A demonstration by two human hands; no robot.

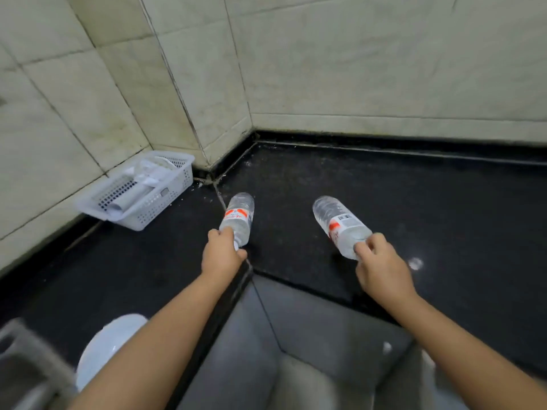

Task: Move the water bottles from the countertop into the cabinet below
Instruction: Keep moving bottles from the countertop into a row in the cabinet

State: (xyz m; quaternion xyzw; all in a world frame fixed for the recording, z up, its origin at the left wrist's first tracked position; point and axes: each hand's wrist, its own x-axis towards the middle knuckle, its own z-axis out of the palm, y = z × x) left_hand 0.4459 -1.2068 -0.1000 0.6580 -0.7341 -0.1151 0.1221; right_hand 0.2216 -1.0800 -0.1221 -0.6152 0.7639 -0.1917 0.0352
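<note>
Each grip is closed round a bottle's cap end, the left hand (222,253) on the left bottle (239,218), the right hand (381,266) on the right bottle (340,224), both tilted over the black counter (414,202), neither yet in the cabinet below

Pale, stained wall tiles (370,54) meet in a corner above a black stone tabletop (414,202). A white perforated basket (165,208) sits against the left wall.

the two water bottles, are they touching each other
Apart. The head view shows bare black countertop between the left bottle and the right bottle, each held by a separate hand.
</note>
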